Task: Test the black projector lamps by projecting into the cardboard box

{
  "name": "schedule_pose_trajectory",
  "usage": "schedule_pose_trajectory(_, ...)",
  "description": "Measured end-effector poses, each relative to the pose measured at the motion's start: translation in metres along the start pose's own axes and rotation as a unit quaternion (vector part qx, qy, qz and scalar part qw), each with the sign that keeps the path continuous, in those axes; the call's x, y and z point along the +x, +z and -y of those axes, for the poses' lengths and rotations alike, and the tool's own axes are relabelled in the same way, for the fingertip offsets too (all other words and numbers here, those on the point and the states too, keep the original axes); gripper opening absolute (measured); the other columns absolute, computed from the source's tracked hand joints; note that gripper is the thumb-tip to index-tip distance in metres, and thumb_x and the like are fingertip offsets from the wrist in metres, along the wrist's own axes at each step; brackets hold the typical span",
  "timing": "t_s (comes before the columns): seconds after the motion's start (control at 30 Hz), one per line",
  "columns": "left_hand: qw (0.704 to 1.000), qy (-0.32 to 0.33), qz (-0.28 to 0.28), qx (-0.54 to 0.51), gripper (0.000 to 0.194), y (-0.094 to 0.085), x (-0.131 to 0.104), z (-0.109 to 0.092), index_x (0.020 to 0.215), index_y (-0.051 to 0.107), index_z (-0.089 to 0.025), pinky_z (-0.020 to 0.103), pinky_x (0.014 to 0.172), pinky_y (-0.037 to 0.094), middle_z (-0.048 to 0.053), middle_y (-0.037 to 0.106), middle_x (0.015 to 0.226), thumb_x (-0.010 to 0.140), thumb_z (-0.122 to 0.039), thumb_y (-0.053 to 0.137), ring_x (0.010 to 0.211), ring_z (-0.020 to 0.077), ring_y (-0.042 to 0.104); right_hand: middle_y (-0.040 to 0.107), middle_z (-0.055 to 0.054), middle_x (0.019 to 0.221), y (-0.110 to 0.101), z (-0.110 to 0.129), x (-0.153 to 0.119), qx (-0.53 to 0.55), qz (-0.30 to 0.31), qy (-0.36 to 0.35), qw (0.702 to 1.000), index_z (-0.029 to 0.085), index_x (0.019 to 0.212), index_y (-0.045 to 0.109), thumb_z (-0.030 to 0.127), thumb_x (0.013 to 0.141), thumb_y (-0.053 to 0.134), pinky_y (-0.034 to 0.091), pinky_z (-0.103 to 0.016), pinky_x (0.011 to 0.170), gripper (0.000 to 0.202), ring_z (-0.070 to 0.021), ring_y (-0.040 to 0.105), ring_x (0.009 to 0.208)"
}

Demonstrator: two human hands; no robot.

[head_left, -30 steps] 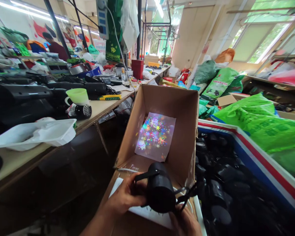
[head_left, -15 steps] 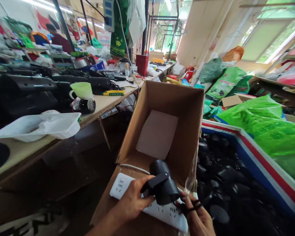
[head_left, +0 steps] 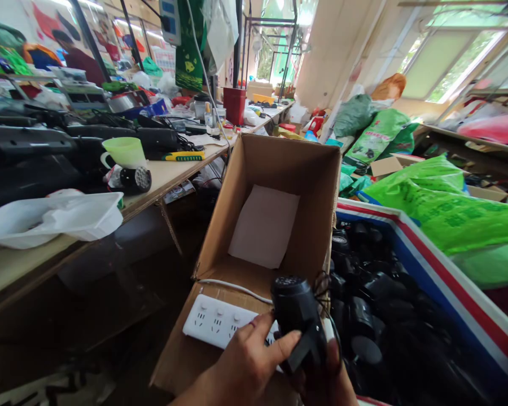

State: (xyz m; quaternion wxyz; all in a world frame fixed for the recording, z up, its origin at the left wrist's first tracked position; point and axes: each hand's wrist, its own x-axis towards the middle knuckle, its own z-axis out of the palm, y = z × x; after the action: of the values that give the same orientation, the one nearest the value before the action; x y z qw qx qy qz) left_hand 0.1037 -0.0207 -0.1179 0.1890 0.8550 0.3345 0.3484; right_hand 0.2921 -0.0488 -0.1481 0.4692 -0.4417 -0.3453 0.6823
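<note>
A black spotlight (head_left: 296, 304) with a dotted round face, a bracket and a thin cable is held upright over the near flap of the cardboard box. My left hand (head_left: 249, 355) grips its side, with the thumb across the bracket. From below and on the right, my right hand (head_left: 328, 378) also holds it; its fingers are partly hidden behind the black body. The cable (head_left: 324, 287) loops beside the spotlight's right side. Behind my left hand, a white power strip (head_left: 220, 321) lies on the box flap, its right end covered by hands and spotlight.
The open cardboard box (head_left: 292, 152) has a pale sheet (head_left: 265, 225) at its bottom. To the right, a striped bin (head_left: 432, 254) holds several black parts. A workbench (head_left: 169, 175) on the left carries a white tray (head_left: 88, 217) and a green cup (head_left: 125, 152).
The spotlight has turned so that its dotted face points up. My right hand has moved from the cable to under the body. The view has shifted slightly to the right.
</note>
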Motion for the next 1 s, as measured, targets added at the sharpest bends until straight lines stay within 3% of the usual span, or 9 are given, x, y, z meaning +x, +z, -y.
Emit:
schedule_pose_trajectory(0.07, 0.998, -0.008, -0.028, -0.048, 0.064, 0.001, -0.001, 0.003, 0.139, 0.033, -0.034, 0.045, 0.090, 0.050, 0.016, 0.046, 0.137, 0.082, -0.011, 0.053, 0.117, 0.0323, 0.054, 0.070, -0.006, 0.069, 0.000, 0.002, -0.001, 0.061, 0.000, 0.027, 0.998, 0.027, 0.085, 0.070, 0.067, 0.078, 0.048, 0.051, -0.034, 0.053, 0.047, -0.0211, 0.063, 0.057)
schedule_pose_trajectory(0.2, 0.940, -0.217, -0.073, -0.252, 0.101, 0.006, 0.003, 0.008, 0.144, 0.023, -0.024, 0.050, 0.103, 0.038, 0.017, 0.041, 0.143, 0.060, -0.026, 0.080, 0.128, 0.0368, 0.041, 0.071, -0.009, 0.088, 0.016, 0.009, -0.006, 0.137, 0.004, 0.030, 0.990, 0.026, 0.103, 0.067, 0.075, 0.067, 0.053, 0.047, -0.032, 0.047, 0.062, -0.0230, 0.064, 0.062)
schedule_pose_trajectory(0.3, 0.857, -0.294, 0.036, -0.422, 0.072, 0.011, 0.011, 0.001, 0.125, 0.055, -0.019, 0.043, 0.082, 0.054, 0.013, 0.070, 0.105, 0.059, -0.034, 0.080, 0.094, 0.0329, 0.066, 0.068, -0.008, 0.073, 0.042, 0.015, -0.010, 0.130, 0.006, 0.007, 0.992, 0.020, 0.099, 0.065, 0.078, 0.064, 0.052, 0.040, -0.027, 0.040, 0.069, -0.0165, 0.055, 0.048)
schedule_pose_trajectory(0.37, 0.800, -0.315, 0.081, -0.504, 0.049, 0.009, 0.016, -0.008, 0.109, 0.066, -0.018, 0.037, 0.061, 0.056, 0.007, 0.073, 0.068, 0.067, -0.043, 0.073, 0.063, 0.0271, 0.068, 0.060, -0.003, 0.057, 0.054, 0.018, -0.010, 0.063, -0.016, -0.016, 0.998, 0.017, 0.091, 0.064, 0.080, 0.065, 0.048, 0.033, -0.023, 0.036, 0.070, -0.0104, 0.044, 0.038)
schedule_pose_trajectory(0.43, 0.749, -0.339, 0.047, -0.567, 0.049, 0.001, 0.021, -0.017, 0.104, 0.068, -0.019, 0.036, 0.060, 0.055, 0.005, 0.071, 0.060, 0.065, -0.047, 0.074, 0.059, 0.0261, 0.068, 0.054, 0.002, 0.051, 0.049, 0.024, -0.009, -0.019, -0.062, -0.030, 0.997, 0.017, 0.089, 0.062, 0.078, 0.068, 0.049, 0.031, -0.021, 0.036, 0.066, -0.0075, 0.039, 0.036)
schedule_pose_trajectory(0.5, 0.725, -0.354, -0.032, -0.590, 0.050, -0.013, 0.027, -0.022, 0.100, 0.069, -0.022, 0.037, 0.075, 0.054, 0.005, 0.074, 0.077, 0.056, -0.043, 0.081, 0.077, 0.0281, 0.069, 0.054, 0.003, 0.054, 0.024, 0.033, -0.009, -0.078, -0.122, -0.030, 0.989, 0.017, 0.089, 0.061, 0.071, 0.070, 0.055, 0.032, -0.020, 0.037, 0.057, -0.0067, 0.040, 0.039)
schedule_pose_trajectory(0.63, 0.754, -0.345, -0.074, -0.554, 0.053, -0.037, 0.037, -0.019, 0.100, 0.068, -0.023, 0.038, 0.083, 0.051, 0.006, 0.074, 0.095, 0.053, -0.040, 0.083, 0.095, 0.0320, 0.065, 0.060, 0.002, 0.072, -0.062, 0.049, -0.010, -0.150, -0.265, -0.021, 0.952, 0.018, 0.099, 0.061, 0.052, 0.077, 0.063, 0.043, -0.020, 0.051, 0.041, -0.0088, 0.053, 0.057)
schedule_pose_trajectory(0.77, 0.775, -0.341, -0.049, -0.529, 0.052, -0.040, 0.042, -0.015, 0.099, 0.066, -0.018, 0.038, 0.076, 0.053, 0.009, 0.073, 0.093, 0.051, -0.032, 0.081, 0.091, 0.0342, 0.065, 0.063, -0.001, 0.087, -0.131, 0.034, 0.005, -0.189, -0.351, 0.094, 0.912, 0.014, 0.101, 0.058, 0.034, 0.089, 0.056, 0.049, -0.024, 0.059, 0.023, -0.0100, 0.059, 0.067)
schedule_pose_trajectory(1.0, 0.798, -0.351, 0.001, -0.489, 0.057, -0.024, 0.046, -0.027, 0.101, 0.063, -0.020, 0.029, 0.066, 0.053, 0.002, 0.072, 0.082, 0.046, -0.023, 0.080, 0.076, 0.0249, 0.067, 0.062, -0.005, 0.104, -0.157, -0.017, 0.036, -0.113, -0.325, 0.245, 0.906, 0.015, 0.108, 0.058, 0.030, 0.089, 0.057, 0.054, -0.034, 0.071, 0.025, -0.0162, 0.063, 0.084)
